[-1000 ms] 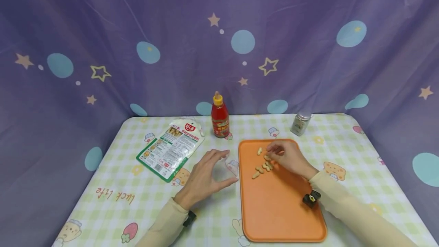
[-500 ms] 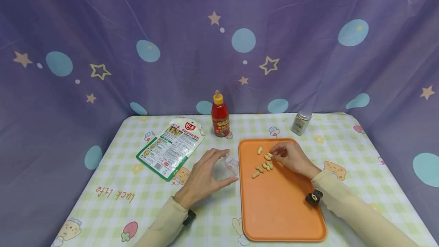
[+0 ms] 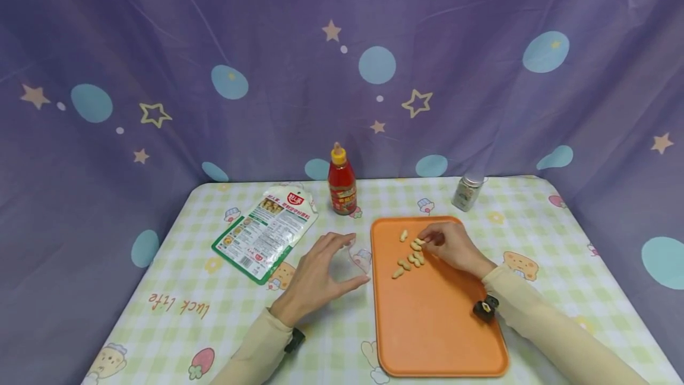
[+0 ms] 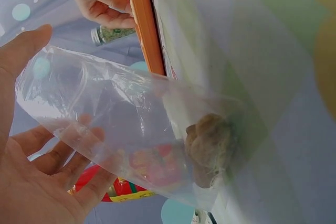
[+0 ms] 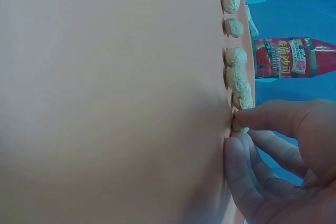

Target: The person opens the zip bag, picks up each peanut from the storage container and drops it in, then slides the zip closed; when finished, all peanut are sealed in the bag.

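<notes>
My left hand (image 3: 315, 281) holds a clear plastic bag (image 4: 113, 93) left of the orange tray (image 3: 438, 328), thumb and fingers curved wide apart at its mouth. Tan peanuts (image 4: 210, 140) lie in the bag's bottom, blurred through the plastic. Over the tray's upper part, my right hand (image 3: 454, 248) has thumb and fingertips at a peanut (image 5: 241, 123), pinching it low at the tray surface; the fingers partly cover it. Several other peanuts (image 3: 404, 265) lie loosely spread toward the tray's upper left.
Behind the tray stand a red sauce bottle (image 3: 342, 186) with a yellow cap and a small glass shaker (image 3: 467, 195). A white and green food pouch (image 3: 267, 233) lies flat at the left on the checked tablecloth (image 3: 176, 337). A purple curtain (image 3: 278, 123) hangs behind.
My right hand has shifted slightly right, then settled beside the peanut, whose shape shows more clearly now. The left hand and the bag have kept their place.
</notes>
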Demonstrator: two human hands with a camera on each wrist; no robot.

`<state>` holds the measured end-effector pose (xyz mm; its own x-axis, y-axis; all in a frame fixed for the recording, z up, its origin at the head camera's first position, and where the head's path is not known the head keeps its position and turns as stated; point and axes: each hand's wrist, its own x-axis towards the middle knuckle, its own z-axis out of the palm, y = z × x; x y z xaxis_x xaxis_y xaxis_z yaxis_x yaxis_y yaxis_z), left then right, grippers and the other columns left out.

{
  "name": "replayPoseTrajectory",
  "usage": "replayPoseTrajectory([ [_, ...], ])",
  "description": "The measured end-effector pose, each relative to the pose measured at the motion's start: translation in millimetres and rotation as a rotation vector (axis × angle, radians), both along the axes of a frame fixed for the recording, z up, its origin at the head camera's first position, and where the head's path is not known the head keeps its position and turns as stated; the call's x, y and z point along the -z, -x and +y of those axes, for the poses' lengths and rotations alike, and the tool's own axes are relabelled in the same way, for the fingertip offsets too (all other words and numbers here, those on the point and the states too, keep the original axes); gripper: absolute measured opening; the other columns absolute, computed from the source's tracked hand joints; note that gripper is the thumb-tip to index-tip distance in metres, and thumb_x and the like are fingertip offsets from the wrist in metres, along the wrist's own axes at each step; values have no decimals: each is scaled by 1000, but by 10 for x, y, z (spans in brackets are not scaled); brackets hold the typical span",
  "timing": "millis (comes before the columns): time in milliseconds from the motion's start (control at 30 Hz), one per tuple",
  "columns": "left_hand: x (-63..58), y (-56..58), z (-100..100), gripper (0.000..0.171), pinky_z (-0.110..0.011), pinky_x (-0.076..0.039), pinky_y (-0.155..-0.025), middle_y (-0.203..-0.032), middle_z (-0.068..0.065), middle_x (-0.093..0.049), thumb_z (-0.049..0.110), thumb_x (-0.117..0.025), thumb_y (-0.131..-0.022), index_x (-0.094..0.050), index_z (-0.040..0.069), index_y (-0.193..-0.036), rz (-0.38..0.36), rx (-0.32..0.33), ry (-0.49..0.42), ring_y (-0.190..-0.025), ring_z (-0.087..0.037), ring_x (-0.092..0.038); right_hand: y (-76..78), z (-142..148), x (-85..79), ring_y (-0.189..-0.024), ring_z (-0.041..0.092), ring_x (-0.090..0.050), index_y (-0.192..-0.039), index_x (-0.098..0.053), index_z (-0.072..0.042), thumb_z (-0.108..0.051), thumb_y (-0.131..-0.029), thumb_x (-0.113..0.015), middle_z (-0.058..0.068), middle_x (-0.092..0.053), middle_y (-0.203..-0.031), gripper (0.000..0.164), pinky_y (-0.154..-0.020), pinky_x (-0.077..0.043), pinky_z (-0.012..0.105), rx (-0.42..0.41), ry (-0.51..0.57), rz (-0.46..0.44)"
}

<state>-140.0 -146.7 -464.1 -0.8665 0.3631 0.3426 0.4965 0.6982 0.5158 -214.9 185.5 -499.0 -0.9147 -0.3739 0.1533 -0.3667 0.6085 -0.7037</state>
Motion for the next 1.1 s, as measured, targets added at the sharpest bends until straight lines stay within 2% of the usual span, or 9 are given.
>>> replayPoseTrajectory([
  [400,15,-8,7,79,-33,-57,-103,-127,11,-65,60,-86,-78,-59,26,-145,28,-15,9,-121,-5,-61,-16,-64,-57,-73,11,-71,-101,-79,-5,-1,-87,-80,7,-79,-88,14,-66,-56,22,18,28,29],
  [633,5,-6,10,80,-34,-57,-104,-127,9,-66,57,-87,-78,-58,26,-145,25,-6,1,-121,-6,-62,-110,-216,-221,-85,19,-74,-104,-79,-9,-4,-88,-81,5,-79,-97,17,-75,-62,29,-3,70,76],
  [900,-3,2,1,80,-34,-56,-105,-129,7,-66,60,-85,-80,-57,26,-146,-14,-5,-1,-122,-5,-61,-260,-436,-414,-90,16,-73,-107,-78,-14,-7,-93,-77,2,-77,-106,15,-76,-62,27,-56,135,8],
  [1100,7,2,-2,80,-34,-56,-104,-129,6,-66,60,-85,-80,-57,25,-146,2,0,-2,-122,-6,-61,-335,-585,-491,-90,13,-71,-106,-78,-16,-10,-93,-78,-1,-77,-102,15,-74,-62,27,-91,171,-22],
])
